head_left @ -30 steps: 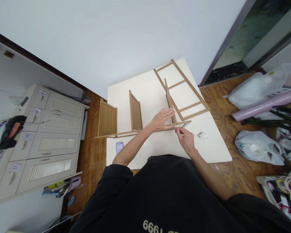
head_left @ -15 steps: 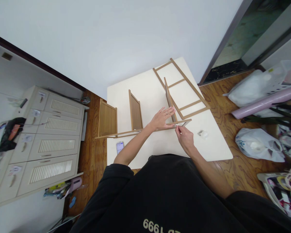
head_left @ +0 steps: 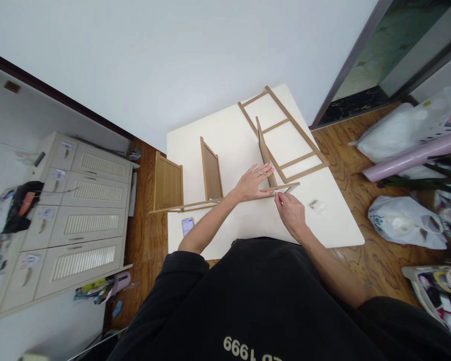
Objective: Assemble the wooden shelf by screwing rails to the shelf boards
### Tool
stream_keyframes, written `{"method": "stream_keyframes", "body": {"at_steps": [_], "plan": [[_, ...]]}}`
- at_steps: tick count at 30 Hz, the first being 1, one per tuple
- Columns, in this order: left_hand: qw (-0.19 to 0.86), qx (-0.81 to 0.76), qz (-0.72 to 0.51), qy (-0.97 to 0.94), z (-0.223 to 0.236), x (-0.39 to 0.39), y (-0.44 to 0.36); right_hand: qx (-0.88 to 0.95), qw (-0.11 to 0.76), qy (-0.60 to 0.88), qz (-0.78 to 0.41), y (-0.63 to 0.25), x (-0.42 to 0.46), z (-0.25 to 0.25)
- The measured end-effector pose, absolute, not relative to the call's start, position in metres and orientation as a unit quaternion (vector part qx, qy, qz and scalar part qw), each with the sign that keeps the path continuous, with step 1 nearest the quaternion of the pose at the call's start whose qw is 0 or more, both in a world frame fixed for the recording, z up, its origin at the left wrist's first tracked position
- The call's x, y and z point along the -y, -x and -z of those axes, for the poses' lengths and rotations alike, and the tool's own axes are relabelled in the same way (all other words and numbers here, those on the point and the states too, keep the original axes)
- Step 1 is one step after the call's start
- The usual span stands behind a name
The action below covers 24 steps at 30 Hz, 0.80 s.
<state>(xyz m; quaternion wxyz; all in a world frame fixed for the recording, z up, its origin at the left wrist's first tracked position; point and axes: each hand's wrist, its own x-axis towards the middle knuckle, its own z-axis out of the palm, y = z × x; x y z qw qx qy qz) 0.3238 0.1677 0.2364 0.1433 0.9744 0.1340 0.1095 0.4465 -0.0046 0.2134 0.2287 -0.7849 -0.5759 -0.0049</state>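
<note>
A wooden shelf unit rests on its side rail point(head_left: 195, 204) along the near part of the white table, its boards standing upright. My left hand point(head_left: 250, 183) lies with fingers stretched out against the right-hand board point(head_left: 263, 150), at its joint with the rail. Close beside it, my right hand point(head_left: 288, 208) pinches something small at the rail; what the fingertips hold is too small to name. Further left stand a middle board point(head_left: 211, 170) and an end board point(head_left: 168, 183). Flat on the table behind the right-hand board lies a separate ladder-like wooden frame point(head_left: 296, 161).
On the white table point(head_left: 240, 225) are a phone point(head_left: 188, 225) at the left and a small clear bag of metal parts point(head_left: 317, 205) at the right. Plastic bags point(head_left: 402, 220) and a filled bin point(head_left: 417, 286) stand on the floor to the right; a cabinet point(head_left: 86, 195) is at left.
The whole view has shifted slightly. Both hands stay at the same joint, and the right hand's grip has turned a little.
</note>
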Motion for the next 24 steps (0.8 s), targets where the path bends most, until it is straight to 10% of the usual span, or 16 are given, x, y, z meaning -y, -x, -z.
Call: {"method": "stream_keyframes", "body": {"at_steps": [24], "plan": [[0.155, -0.145, -0.118, -0.97, -0.235, -0.165, -0.325, 0.399, 0.389, 0.824, -0.104, -0.428, 0.005, -0.187]]}}
